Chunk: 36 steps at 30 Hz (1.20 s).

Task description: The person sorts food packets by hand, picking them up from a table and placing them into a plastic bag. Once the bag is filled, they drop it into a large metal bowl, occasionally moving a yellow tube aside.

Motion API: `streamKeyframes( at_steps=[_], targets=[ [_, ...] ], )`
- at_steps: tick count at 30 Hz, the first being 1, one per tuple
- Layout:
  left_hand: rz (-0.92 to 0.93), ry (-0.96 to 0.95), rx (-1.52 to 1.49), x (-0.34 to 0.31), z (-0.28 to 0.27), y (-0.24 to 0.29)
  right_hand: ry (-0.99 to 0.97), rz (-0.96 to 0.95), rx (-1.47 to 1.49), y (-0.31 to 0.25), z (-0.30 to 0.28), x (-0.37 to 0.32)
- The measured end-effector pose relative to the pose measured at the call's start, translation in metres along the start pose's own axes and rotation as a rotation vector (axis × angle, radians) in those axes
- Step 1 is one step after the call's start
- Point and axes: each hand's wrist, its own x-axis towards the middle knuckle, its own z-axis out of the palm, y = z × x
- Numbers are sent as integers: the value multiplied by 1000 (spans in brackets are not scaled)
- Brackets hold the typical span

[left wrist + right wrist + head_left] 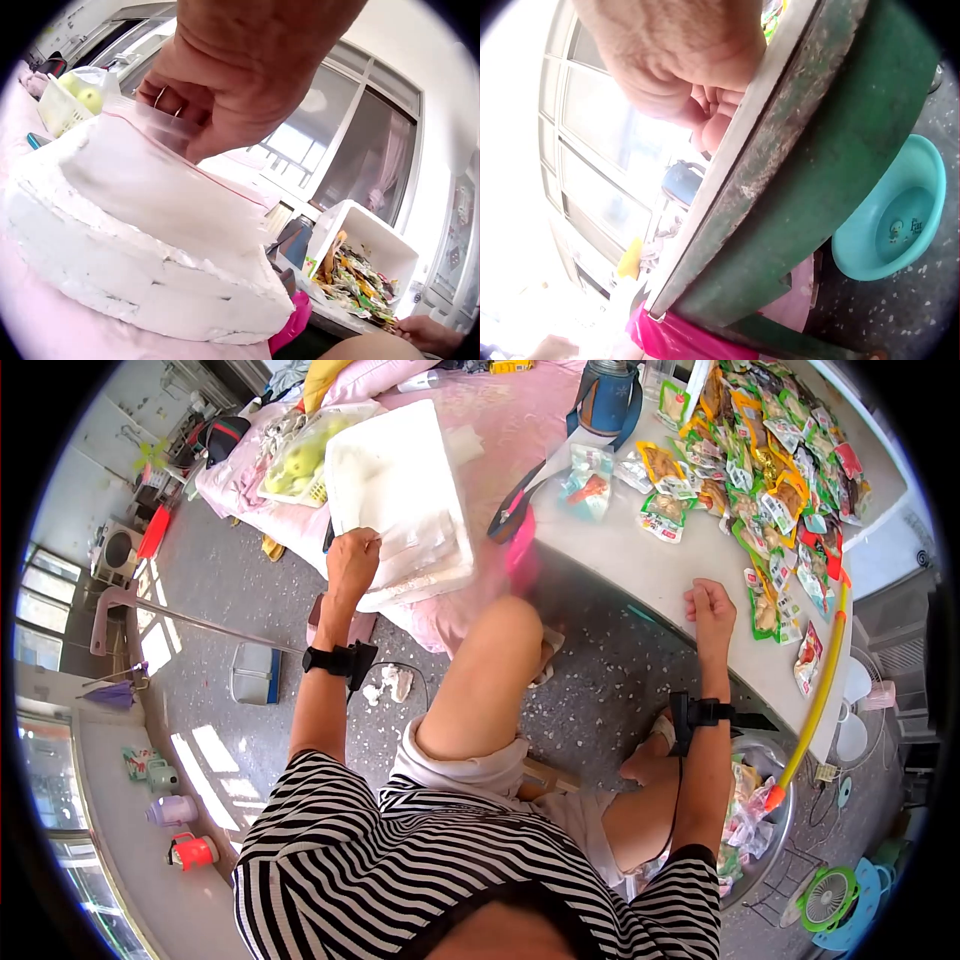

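Observation:
My left hand [352, 565] pinches the top edge of a clear zip-lock bag [180, 169]. The bag, with a red line along its seal, spreads inside a white foam box [400, 460]. In the left wrist view the box's rough rim [150, 277] curves below the fingers. My right hand [712, 620] rests at the edge of the white-topped table [620, 560], fingers loosely curled and holding nothing. Several small colourful snack packets [665, 515] lie on that table, the nearest ones just beyond the right hand.
A heap of packets [750, 450] fills a white container at the back right. A blue flask [605, 400] stands on the table. Pink bag plastic [520, 550] hangs at its corner. A yellow tube [825, 670] slants over its right side. A turquoise basin [892, 217] is below.

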Motion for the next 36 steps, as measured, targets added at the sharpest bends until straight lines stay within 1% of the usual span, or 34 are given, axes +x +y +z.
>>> streamKeyframes(
  at_steps=[2,4,6,8,9,11,12,14,16,18,20,23,25,26,28,31,34,35,36],
  targets=[
    [3,63,67,7,-10,20,-9,3,5,0,1,-1],
    [119,189,143,16,-17,49,-12,2,6,-4,2,-2],
    [233,318,197,25,-25,93,-19,25,33,-5,3,-2],
    [293,345,60,31,-19,144,-12,49,57,-5,4,-1],
    [329,321,-23,33,-12,175,-6,64,64,-4,3,0],
    [433,292,-185,36,22,229,7,83,125,-6,2,0],
    [412,176,-195,36,41,255,1,52,128,-7,1,-2],
    [483,53,-279,31,86,296,-11,65,160,-11,0,-4],
    [518,-94,-329,22,125,323,3,93,194,-21,0,-7],
    [537,-154,-357,10,153,336,-2,118,217,-26,-5,-6],
    [539,-197,-386,-3,166,339,-21,139,259,-36,-6,-7],
    [529,-245,-436,-14,172,334,-14,171,82,-38,0,0],
    [555,-287,-451,-14,170,326,-10,180,59,-31,4,3],
    [519,-350,-552,-12,172,320,-4,175,45,-30,6,6],
    [438,-472,-765,-11,177,311,27,225,75,-31,6,7],
    [373,-416,-886,-9,173,310,51,253,54,-30,3,6],
    [232,-250,-996,-5,163,314,44,268,-15,-39,1,0],
    [217,-243,-944,-4,158,312,40,272,-39,-43,0,-2],
    [317,-146,-911,-4,157,312,38,233,-98,-41,0,-2]
  ],
)
